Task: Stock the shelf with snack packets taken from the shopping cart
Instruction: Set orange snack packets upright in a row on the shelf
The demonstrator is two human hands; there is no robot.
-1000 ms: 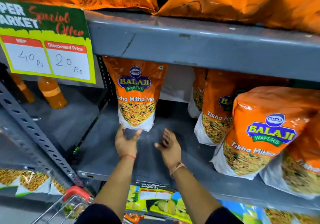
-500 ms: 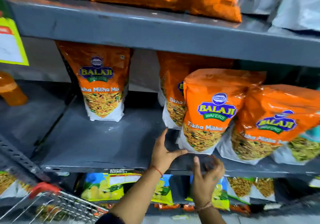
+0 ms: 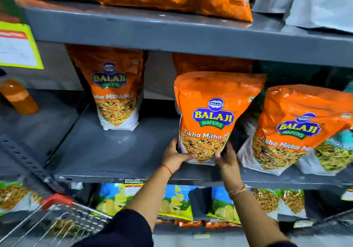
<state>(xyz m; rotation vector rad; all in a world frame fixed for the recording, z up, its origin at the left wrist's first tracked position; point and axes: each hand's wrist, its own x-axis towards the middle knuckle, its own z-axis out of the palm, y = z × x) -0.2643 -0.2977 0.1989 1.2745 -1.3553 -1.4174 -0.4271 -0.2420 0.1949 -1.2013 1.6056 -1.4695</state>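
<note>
Head view: both hands' grip brackets packet [image 3: 212, 117] base.

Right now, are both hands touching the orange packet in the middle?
Touching. The head view shows the left hand and right hand gripping the middle packet at its bottom corners.

Middle shelf [image 3: 107, 157]: four orange Balaji Tikha Mitha Mix packets counted: one at back left [image 3: 116, 94], one at centre front [image 3: 212, 117], one partly hidden behind it [image 3: 212, 63], one at right [image 3: 290, 130]. One teal-and-green packet [image 3: 336, 151] at far right, cut by the frame edge. Two hands: left hand [image 3: 174, 156], right hand [image 3: 227, 158]. One orange bottle [image 3: 19, 97]. One offer sign [image 3: 17, 46]. One shopping cart [image 3: 57, 220]. Top and bottom shelf packets overlap; count uncertain.
</note>
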